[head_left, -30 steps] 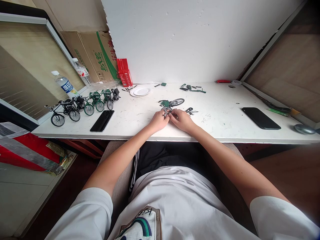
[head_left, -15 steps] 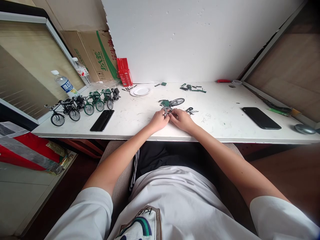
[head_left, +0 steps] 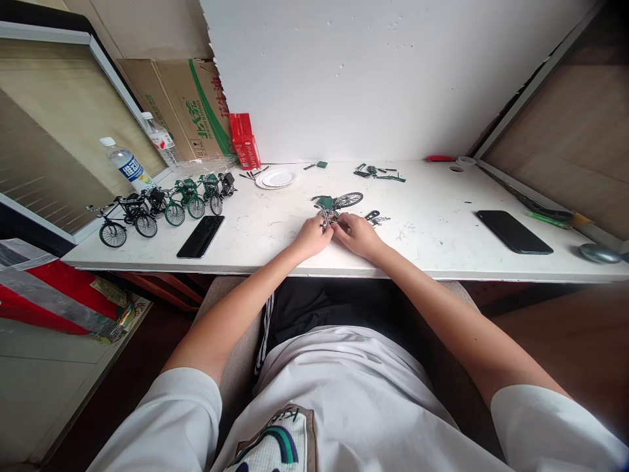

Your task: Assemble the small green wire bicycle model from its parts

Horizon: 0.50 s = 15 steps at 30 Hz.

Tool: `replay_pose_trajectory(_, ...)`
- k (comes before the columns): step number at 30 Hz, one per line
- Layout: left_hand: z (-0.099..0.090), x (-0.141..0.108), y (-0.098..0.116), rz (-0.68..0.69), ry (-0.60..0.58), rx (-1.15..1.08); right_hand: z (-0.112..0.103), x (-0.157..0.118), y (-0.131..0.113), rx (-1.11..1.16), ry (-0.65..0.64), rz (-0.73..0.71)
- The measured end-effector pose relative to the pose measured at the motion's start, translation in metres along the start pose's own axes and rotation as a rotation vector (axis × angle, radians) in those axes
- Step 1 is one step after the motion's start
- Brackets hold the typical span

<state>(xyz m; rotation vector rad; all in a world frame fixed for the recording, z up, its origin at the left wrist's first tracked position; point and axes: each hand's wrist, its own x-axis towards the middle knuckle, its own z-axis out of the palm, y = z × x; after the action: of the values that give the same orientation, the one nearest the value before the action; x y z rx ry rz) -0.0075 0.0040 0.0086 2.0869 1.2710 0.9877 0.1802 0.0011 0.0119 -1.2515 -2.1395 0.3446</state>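
Observation:
Between my hands, low over the front of the table, is a partly built model bicycle point(head_left: 325, 204) with green parts and one dark spoked wheel point(head_left: 348, 200) at its far end. My left hand point(head_left: 314, 236) is closed on its near end, around silvery parts. From the other side my right hand point(head_left: 360, 235) pinches at the same spot; its fingertips meet those of the left. What exactly the right fingers grip is too small to make out. Just beyond the right hand lie small black and silver parts point(head_left: 376, 217).
Several finished model bicycles point(head_left: 128, 219) stand at left, behind a black phone point(head_left: 201, 236). White paper plates point(head_left: 276, 178), a red box point(head_left: 244, 141) and loose green and black parts point(head_left: 378, 173) are along the back. Another dark phone point(head_left: 514, 231) and a grey mouse point(head_left: 599, 254) lie at right.

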Motion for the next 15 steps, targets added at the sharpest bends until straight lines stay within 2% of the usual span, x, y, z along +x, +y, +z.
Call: replay_pose_trajectory(15, 0.0002, 0.0, 0.0004, 0.023, 0.009, 0.008, -0.0002, 0.0001, 0.0007, 0.004, -0.001, -0.002)
